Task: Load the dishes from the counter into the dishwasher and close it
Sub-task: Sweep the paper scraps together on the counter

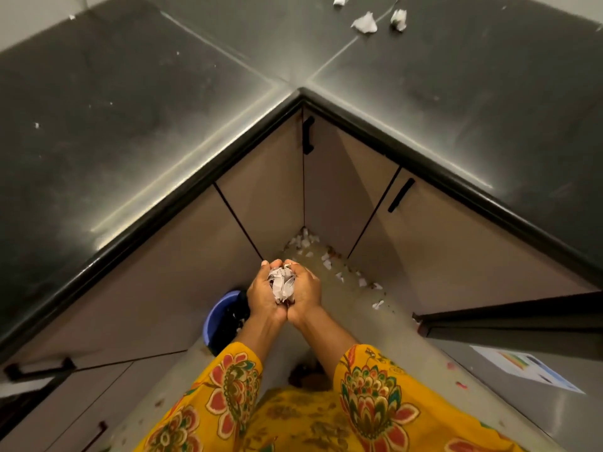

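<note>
My left hand [261, 293] and my right hand [306, 291] are cupped together, heel to heel, below the inner corner of the black counter [163, 109]. Between them they hold a wad of crumpled white paper scraps [282, 283]. The fingers of both hands curl up round the wad. No dishes and no dishwasher show in the head view. A few white paper scraps [365, 22] lie on the counter at the far right.
Beige cabinet doors [267, 190] with black handles meet in the corner. Several white scraps [326, 262] litter the floor there. A blue bin [217, 316] stands under my left wrist. A steel appliance with a paper label [525, 370] is at the right.
</note>
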Demonstrator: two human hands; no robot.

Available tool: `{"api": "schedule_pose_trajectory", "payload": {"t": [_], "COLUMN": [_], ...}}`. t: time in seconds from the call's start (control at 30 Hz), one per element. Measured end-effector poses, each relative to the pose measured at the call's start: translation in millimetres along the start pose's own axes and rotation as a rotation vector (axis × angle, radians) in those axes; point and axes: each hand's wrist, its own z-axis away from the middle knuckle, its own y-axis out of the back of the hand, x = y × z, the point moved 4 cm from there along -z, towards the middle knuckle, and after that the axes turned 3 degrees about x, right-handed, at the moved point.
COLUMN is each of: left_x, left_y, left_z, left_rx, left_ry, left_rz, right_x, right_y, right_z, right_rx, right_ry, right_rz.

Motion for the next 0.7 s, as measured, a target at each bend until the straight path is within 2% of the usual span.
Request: {"api": "schedule_pose_trajectory", "payload": {"t": [0.17,0.5,0.7], "left_x": [8,53,76], "left_y": [49,120,148], "left_z": [-8,-30,-57], "left_rx": [0.108,0.205,0.335], "left_ry": [-0.051,0.045,0.031], "left_rz": [-0.053,-0.039,-0.250], "right_x": [53,152,197], "right_y": [8,-15,-30], "right_z": [-5,-9,-39], "right_rx": [0.049,0.158,0.238], "right_ry": [-0.105,-0.326,-0.369], "right_rz": [0.018,-0.098,-0.115]}}
